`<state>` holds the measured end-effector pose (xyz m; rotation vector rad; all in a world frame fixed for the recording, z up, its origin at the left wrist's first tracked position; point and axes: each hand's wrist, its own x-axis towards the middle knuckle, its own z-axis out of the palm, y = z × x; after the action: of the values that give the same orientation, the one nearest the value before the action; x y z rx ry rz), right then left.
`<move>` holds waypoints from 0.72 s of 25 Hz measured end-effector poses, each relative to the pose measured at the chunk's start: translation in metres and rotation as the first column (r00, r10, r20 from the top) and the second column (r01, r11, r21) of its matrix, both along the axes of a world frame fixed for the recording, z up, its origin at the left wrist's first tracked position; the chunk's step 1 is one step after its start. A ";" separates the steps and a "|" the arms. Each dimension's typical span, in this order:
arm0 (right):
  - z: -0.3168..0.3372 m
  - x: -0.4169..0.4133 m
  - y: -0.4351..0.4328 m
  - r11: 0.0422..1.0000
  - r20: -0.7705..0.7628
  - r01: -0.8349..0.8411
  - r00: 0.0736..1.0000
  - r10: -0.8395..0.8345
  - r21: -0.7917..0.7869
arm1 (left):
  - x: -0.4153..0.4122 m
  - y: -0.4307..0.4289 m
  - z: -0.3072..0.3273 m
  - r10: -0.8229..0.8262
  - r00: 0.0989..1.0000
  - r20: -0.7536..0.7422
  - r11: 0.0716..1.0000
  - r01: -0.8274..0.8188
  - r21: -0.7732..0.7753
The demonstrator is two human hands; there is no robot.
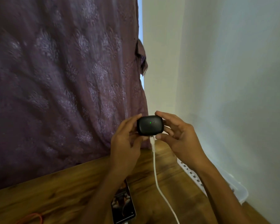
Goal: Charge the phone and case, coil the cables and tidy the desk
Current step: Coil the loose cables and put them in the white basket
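Observation:
A black earbud case with a small green light lit is held up above the wooden desk. My left hand grips its left side and my right hand pinches its right side. A white cable is plugged into the case's underside and hangs down to the desk's near edge. A phone with its screen lit lies flat on the desk below my left forearm, with a white plug at its near end.
A purple patterned curtain hangs behind the desk. A white power strip lies along the wall on the right, partly hidden by my right arm. An orange cable lies at the desk's near left edge.

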<state>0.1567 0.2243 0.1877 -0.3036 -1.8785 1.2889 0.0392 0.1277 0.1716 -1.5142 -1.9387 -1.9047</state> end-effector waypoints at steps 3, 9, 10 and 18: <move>0.024 0.013 -0.013 0.999 -0.111 -0.002 0.994 0.006 0.036 | 0.011 -0.012 0.027 -0.059 0.998 -0.017 0.993 0.061 0.105; 0.044 0.027 -0.027 0.997 -0.187 0.049 0.982 -0.038 0.057 | 0.023 -0.023 0.054 -0.113 0.992 -0.063 0.980 0.122 0.157; 0.045 0.029 -0.028 0.997 -0.193 0.053 0.980 -0.041 0.057 | 0.025 -0.024 0.056 -0.125 0.990 -0.068 0.977 0.135 0.162; 0.046 0.039 -0.031 0.995 -0.198 0.082 0.978 -0.069 0.057 | 0.034 -0.024 0.058 -0.152 0.986 -0.070 0.974 0.162 0.161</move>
<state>0.1954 0.1936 0.2339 -0.2046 -1.7216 1.1610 0.0734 0.1036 0.2295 -1.6968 -1.6353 -2.0004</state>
